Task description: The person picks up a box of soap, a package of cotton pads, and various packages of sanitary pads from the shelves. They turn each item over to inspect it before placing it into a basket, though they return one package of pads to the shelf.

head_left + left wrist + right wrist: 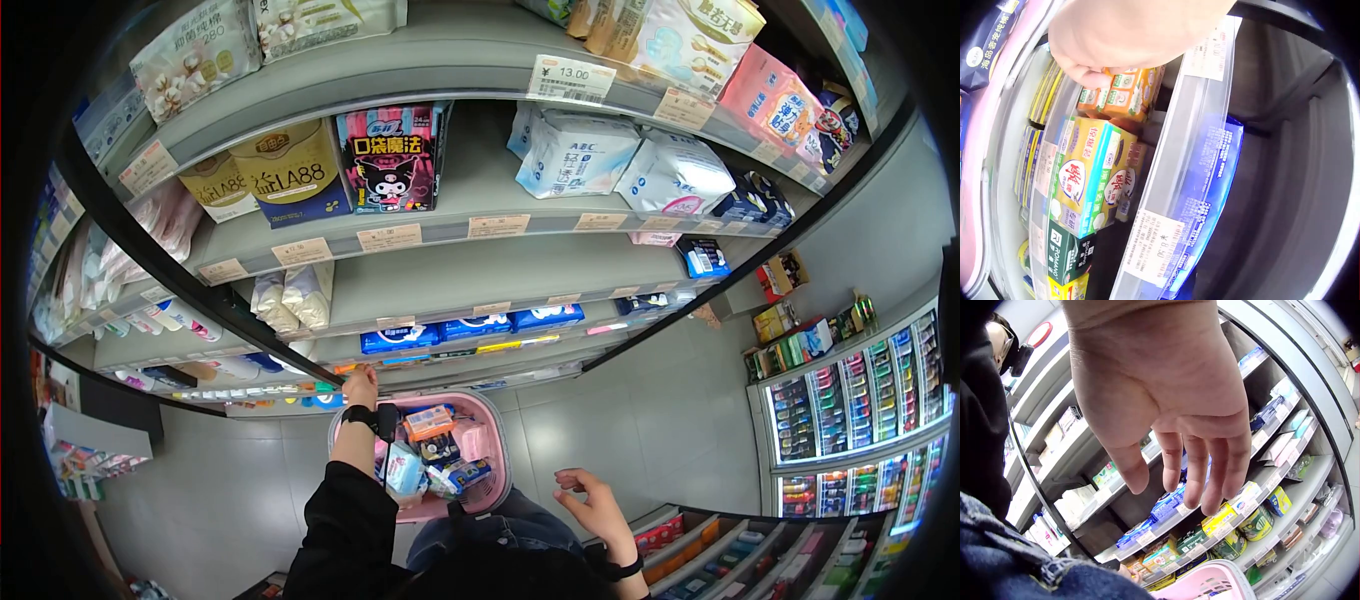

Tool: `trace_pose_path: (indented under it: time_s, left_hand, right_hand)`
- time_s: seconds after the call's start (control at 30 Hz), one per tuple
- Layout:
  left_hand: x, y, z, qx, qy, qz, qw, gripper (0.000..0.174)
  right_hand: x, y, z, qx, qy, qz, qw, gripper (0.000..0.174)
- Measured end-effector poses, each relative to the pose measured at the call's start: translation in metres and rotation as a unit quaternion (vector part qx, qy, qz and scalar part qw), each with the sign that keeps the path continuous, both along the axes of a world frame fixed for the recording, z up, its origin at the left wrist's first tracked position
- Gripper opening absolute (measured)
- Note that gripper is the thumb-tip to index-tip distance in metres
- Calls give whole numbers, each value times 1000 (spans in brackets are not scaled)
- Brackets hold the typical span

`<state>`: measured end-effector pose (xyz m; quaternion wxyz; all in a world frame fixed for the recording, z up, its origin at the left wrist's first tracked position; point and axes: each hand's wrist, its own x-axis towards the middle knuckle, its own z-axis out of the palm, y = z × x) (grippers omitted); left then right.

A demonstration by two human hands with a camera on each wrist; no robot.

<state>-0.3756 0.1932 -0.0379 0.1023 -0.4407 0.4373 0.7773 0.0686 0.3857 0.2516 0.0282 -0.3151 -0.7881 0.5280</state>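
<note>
My left hand reaches down to a low shelf beyond the basket. In the left wrist view its curled fingers hold the near end of an orange box with green and white labels; the thumb's contact is hidden. Beside that box stands a yellow and blue box with red characters. My right hand hangs in the air over the floor, fingers loosely extended, holding nothing. Between the shelves and my legs is a pink basket with an orange pack, a light blue pack and several others inside.
Above the low shelf, blue packs line a shelf behind a clear price strip. Higher shelves carry pads in white packs and a black-pink box. A lit drinks rack stands right; another shelf is behind my right hand.
</note>
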Motion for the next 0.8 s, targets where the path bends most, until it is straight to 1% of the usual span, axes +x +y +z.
trace_pose_path:
  time_s: [0.1,0.2,0.4,0.47,0.5,0.53,0.57,0.6,0.63,0.67,0.7,0.73,0.8]
  left_hand:
    - [-1,1,4,-23,-8,-24,999,9]
    - [-1,4,2,-46,-16,-9,999,9]
    - [5,10,15,-20,-18,38,999,12]
    - [12,5,12,-40,92,-13,995,9]
    - [15,5,6,-40,93,-13,995,9]
    - [16,8,1,-210,168,-41,962,15]
    - [17,8,-4,-373,237,-68,894,25]
    - [26,8,9,-374,238,-67,894,25]
    - [43,9,37,-498,251,-122,821,35]
    - [57,11,60,-609,258,-173,729,46]
    - [62,12,65,-616,270,-192,714,57]
    - [66,11,71,-617,271,-192,714,57]
    - [71,6,70,-696,337,-225,593,60]
  right_hand:
    - [0,1,-1,3,-4,1,1000,30]
    - [0,1,-1,4,-8,1,1000,29]
    - [1,1,-6,0,2,2,1000,29]
    - [1,1,-6,-1,6,3,1000,29]
    - [1,1,-5,1,0,3,1000,29]
    - [1,1,-4,3,-5,3,1000,29]
    - [1,1,-7,2,-4,3,1000,29]
    - [3,2,-12,1,3,3,1000,29]
    - [3,3,-15,0,10,3,1000,30]
    - [3,3,-15,0,11,3,1000,30]
    - [2,3,-14,-1,11,3,1000,29]
    - [2,3,-14,-2,11,3,1000,29]
    - [0,3,-10,-4,8,5,1000,30]
